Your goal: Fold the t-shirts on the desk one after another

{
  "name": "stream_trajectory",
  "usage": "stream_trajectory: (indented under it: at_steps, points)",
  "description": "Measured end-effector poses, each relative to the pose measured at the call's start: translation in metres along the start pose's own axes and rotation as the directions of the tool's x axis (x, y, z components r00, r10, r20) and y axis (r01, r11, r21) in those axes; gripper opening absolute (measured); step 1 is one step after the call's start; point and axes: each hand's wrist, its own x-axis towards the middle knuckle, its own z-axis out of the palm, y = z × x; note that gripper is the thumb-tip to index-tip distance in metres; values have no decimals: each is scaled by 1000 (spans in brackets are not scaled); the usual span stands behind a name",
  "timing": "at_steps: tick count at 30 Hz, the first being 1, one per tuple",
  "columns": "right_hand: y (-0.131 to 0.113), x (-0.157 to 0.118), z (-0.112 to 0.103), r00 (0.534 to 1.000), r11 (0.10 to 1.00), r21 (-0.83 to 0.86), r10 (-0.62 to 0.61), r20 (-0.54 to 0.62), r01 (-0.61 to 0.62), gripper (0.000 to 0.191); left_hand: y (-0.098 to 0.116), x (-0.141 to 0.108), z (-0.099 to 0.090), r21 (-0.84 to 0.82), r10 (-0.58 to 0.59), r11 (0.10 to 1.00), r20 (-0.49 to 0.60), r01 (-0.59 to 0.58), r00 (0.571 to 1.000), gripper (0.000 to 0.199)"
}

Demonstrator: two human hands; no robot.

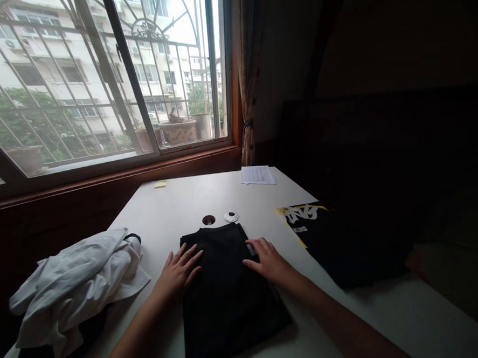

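The white counter spreads before me. At its right edge lies a black garment with yellow trim; a white clothes heap sits along the left edge. My folded black garment lies between them, my left hand and right hand resting on it, loosely spread, gripping nothing.

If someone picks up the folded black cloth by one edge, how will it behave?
The folded black cloth would probably hang floppy and unfold, since its layers look loose. It seems unlikely to roll, lying flat on the table.
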Motion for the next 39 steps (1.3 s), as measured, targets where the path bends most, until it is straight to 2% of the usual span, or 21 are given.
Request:
stream_trajectory:
  at_steps: [3, 7, 11, 14, 19, 23, 27, 29, 34, 39]
  points:
    - [-6, 12, 9, 997, 990, 118, 80, 9, -81, 63, 2, 0, 1, 2, -11, 1000, 4, 11, 1000, 49]
    - [-9, 27, 5, 981, 948, 253, 187, 56, -195, 81, 2, 0, -1, -10, -3, 1000, 15, 3, 1000, 49]
    - [-4, 33, 1, 970, 894, 382, 186, 155, -232, 85, 0, -1, -2, -38, 27, 999, -9, -27, 1000, 48]
    - [4, 29, -4, 967, 847, 477, 153, 203, -234, 82, -1, -1, -2, -58, 47, 997, -76, -51, 996, 47]
    - [17, 16, -23, 973, 866, 444, 194, 124, -230, 70, 9, -1, -9, -156, 65, 983, -172, -93, 983, 46]
    - [24, 8, -38, 955, 835, 465, 274, 112, -294, 73, 26, 0, -14, -225, 102, 965, -143, -133, 984, 43]
    - [28, 4, -44, 922, 860, 334, 368, 119, -387, 84, 36, 0, -17, -233, 130, 960, -128, -157, 983, 32]
    - [27, 4, -44, 927, 866, 330, 340, 161, -375, 91, 37, 0, -18, -244, 137, 955, -132, -167, 982, 30]
    - [14, 8, -36, 949, 807, 503, 230, 215, -310, 104, 37, 1, -20, -286, 188, 934, -116, -214, 975, 28]
    - [2, 7, -31, 965, 801, 541, 184, 186, -257, 91, 38, 2, -17, -332, 241, 903, -133, -272, 962, 29]
